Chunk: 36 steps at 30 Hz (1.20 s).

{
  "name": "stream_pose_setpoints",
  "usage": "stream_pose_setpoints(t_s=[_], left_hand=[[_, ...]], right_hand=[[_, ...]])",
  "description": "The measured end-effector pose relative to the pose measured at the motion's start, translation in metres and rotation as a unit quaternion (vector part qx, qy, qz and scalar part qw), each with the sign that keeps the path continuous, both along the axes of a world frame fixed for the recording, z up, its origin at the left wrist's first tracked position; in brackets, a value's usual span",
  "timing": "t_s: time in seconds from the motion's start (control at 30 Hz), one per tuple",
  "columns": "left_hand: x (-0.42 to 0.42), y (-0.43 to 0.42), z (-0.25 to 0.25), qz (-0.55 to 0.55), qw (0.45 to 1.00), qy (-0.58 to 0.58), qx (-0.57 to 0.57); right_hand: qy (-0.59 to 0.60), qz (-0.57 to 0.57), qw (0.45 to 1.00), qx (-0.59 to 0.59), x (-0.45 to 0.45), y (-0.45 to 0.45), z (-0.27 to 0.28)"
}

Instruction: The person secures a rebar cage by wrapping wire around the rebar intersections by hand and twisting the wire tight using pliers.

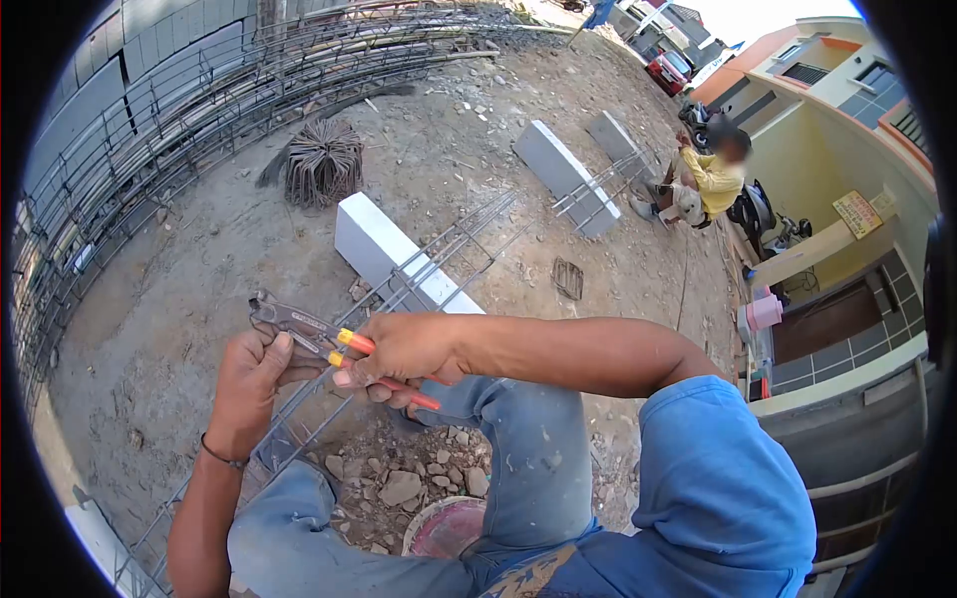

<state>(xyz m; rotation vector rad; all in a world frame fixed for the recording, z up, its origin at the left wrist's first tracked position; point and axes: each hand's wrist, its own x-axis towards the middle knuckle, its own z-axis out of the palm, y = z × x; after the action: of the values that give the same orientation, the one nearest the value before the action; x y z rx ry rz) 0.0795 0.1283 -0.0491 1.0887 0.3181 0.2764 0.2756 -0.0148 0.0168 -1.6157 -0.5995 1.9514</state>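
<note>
My right hand (384, 364) is closed round the red and yellow handles of a pair of pliers (304, 324). Their grey metal jaws point left, toward my left hand (256, 361). That hand is pinched just below the jaws; a thin dark strand shows beside it, but what the fingers hold is hidden. Beneath both hands runs a long rebar cage (324, 411), made of bars with cross ties. It rests over a pale block (399, 254) and slants from lower left to upper right.
Bundled stirrups (324, 164) stand upright on the dirt. Long rebar cages (229, 95) line the wall. Another cage lies over a second block (563, 174), near a co-worker in a yellow shirt (713, 179). Rubble (404, 488) and a bucket (454, 528) are by my legs.
</note>
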Motion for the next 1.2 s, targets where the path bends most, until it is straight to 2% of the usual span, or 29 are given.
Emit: stream_pose_setpoints(t_s=[0.1, 0.2, 0.27, 0.37, 0.4, 0.47, 0.5, 0.57, 0.63, 0.67, 0.7, 0.77, 0.8, 0.87, 0.93, 0.97, 1.07, 1.13, 1.2], left_hand=[[-0.004, -0.014, 0.033, 0.041, 0.992, 0.070, 0.101], [-0.012, -0.020, 0.056, -0.008, 0.968, 0.123, 0.218], [-0.014, -0.033, 0.062, -0.006, 0.961, 0.150, 0.232], [-0.017, -0.047, 0.064, 0.133, 0.946, 0.233, 0.181], [-0.018, -0.048, 0.058, 0.132, 0.944, 0.232, 0.192], [-0.021, -0.053, 0.042, 0.303, 0.935, 0.175, 0.055], [-0.025, -0.059, 0.033, 0.337, 0.930, 0.146, 0.018], [-0.041, -0.073, 0.012, 0.338, 0.927, 0.160, 0.027], [-0.051, -0.087, 0.004, 0.328, 0.926, 0.186, 0.032], [-0.057, -0.091, 0.000, 0.329, 0.925, 0.187, 0.033], [-0.062, -0.094, -0.008, 0.307, 0.934, 0.176, 0.042], [-0.062, -0.103, -0.009, 0.296, 0.935, 0.187, 0.052], [-0.061, -0.107, -0.003, 0.298, 0.934, 0.187, 0.055], [-0.060, -0.112, 0.007, 0.234, 0.954, 0.171, 0.080], [-0.056, -0.112, 0.010, 0.221, 0.963, 0.131, 0.077], [-0.053, -0.112, 0.011, 0.216, 0.969, 0.102, 0.064], [-0.045, -0.111, 0.021, 0.213, 0.973, 0.071, 0.054], [-0.045, -0.107, 0.025, 0.213, 0.973, 0.073, 0.049], [-0.039, -0.105, 0.024, 0.191, 0.978, 0.059, 0.054]], right_hand=[[0.026, -0.011, 0.999, 0.043, -0.011, -0.019, 0.009], [0.040, -0.045, 0.994, 0.092, -0.032, -0.042, -0.014], [0.046, -0.059, 0.988, 0.137, -0.037, -0.052, -0.022], [0.153, -0.080, 0.978, 0.114, -0.041, -0.061, -0.028], [0.154, -0.081, 0.977, 0.124, -0.039, -0.061, -0.031], [0.158, -0.087, 0.982, 0.060, -0.037, -0.058, -0.037], [0.157, -0.088, 0.981, 0.065, -0.037, -0.049, -0.053], [-0.026, -0.153, 0.984, 0.084, -0.037, -0.032, -0.085], [-0.264, -0.087, 0.958, 0.075, -0.027, -0.044, -0.046], [-0.391, -0.049, 0.906, 0.155, -0.016, -0.029, -0.085], [-0.508, -0.010, 0.830, 0.232, -0.002, -0.012, -0.131], [-0.586, 0.042, 0.780, 0.218, 0.019, -0.023, -0.133], [-0.614, 0.032, 0.764, 0.195, 0.023, -0.026, -0.138], [-0.640, 0.026, 0.748, 0.171, 0.031, -0.027, -0.158], [-0.693, -0.008, 0.706, 0.145, 0.044, -0.026, -0.190], [-0.694, -0.006, 0.705, 0.147, 0.048, -0.029, -0.205], [-0.686, 0.030, 0.717, 0.120, 0.048, -0.048, -0.225], [-0.618, 0.049, 0.781, 0.078, 0.044, -0.067, -0.218], [-0.615, 0.049, 0.784, 0.069, 0.041, -0.067, -0.218]])
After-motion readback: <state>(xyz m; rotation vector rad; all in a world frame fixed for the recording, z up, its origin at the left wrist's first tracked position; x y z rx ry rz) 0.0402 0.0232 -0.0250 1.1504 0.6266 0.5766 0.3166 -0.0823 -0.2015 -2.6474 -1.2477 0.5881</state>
